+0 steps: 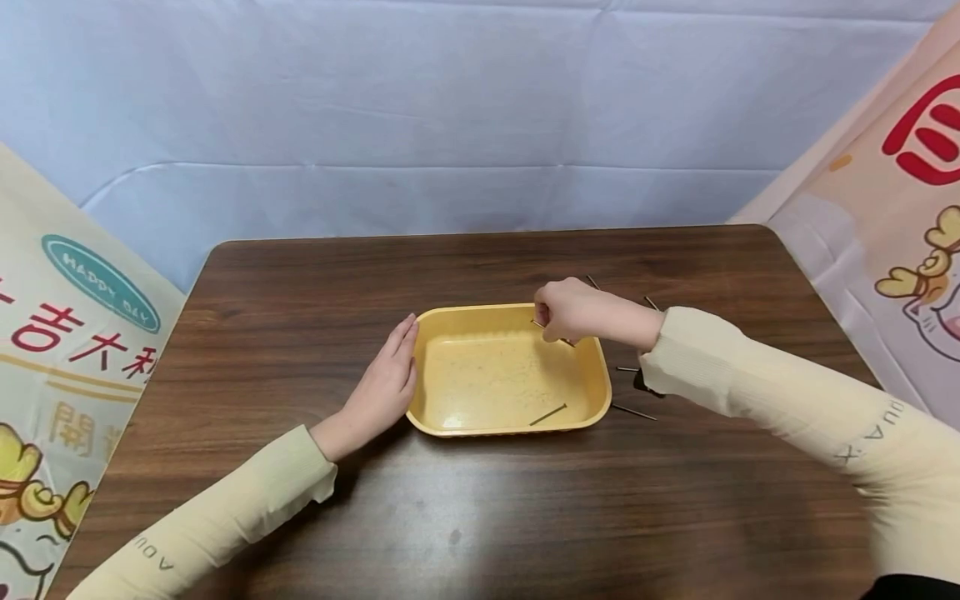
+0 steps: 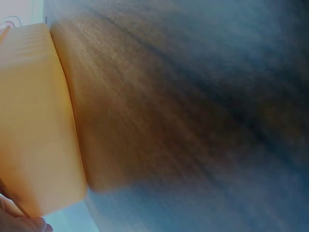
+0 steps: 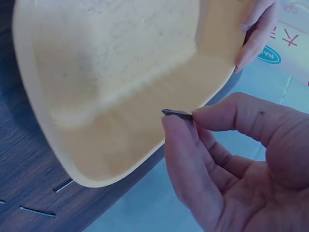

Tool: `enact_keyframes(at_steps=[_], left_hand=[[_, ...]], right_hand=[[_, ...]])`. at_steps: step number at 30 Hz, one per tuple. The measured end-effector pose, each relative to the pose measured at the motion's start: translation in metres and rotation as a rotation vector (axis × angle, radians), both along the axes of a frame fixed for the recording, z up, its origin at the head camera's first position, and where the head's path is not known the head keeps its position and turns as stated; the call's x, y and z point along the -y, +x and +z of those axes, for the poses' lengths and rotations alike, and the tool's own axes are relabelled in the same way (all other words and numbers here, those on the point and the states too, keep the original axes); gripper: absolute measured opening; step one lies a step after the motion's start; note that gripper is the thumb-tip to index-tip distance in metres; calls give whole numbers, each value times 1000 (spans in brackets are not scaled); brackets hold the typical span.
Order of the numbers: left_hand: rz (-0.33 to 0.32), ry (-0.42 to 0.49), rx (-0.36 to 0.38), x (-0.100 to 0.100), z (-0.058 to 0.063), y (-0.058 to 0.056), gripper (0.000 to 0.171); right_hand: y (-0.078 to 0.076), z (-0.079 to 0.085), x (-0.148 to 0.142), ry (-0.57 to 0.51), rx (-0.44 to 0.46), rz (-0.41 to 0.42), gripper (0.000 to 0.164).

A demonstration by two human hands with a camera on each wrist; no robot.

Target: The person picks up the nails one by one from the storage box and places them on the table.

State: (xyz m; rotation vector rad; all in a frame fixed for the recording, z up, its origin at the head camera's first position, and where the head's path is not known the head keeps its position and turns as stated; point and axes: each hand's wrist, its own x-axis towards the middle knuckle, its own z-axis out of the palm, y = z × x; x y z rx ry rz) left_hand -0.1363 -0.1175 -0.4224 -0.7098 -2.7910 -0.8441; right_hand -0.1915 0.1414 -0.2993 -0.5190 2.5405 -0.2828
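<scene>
My right hand (image 1: 568, 307) is over the right end of a yellow plastic tray (image 1: 513, 432), pinching a nail (image 3: 176, 114) between thumb and fingertips. In the right wrist view the nail's pointed tip sticks out past the fingers. Another nail (image 1: 548, 415) lies inside the tray, near its front right. With fingers extended, my left hand (image 1: 384, 377) rests against the tray's left wall. The left wrist view shows the tray's outer side (image 2: 41, 116) and part of the fingers low in the left corner.
Several loose nails lie on the dark wooden table (image 1: 480, 517) right of the tray, including one nail (image 1: 636, 412) near its front corner and another nail (image 1: 651, 303) farther back. A pale cloth (image 1: 450, 125) hangs behind the table, with printed banners (image 1: 90, 333) at the sides.
</scene>
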Motion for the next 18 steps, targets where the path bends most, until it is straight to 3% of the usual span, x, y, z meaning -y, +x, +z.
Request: enact_keyframes(at_steps=[10, 18], left_hand=[[6, 6, 10, 0, 0, -1, 48], [9, 6, 1, 0, -2, -1, 47]], right_hand=[[6, 4, -19, -20, 35, -56, 6], [11, 5, -36, -19, 3, -75, 5]])
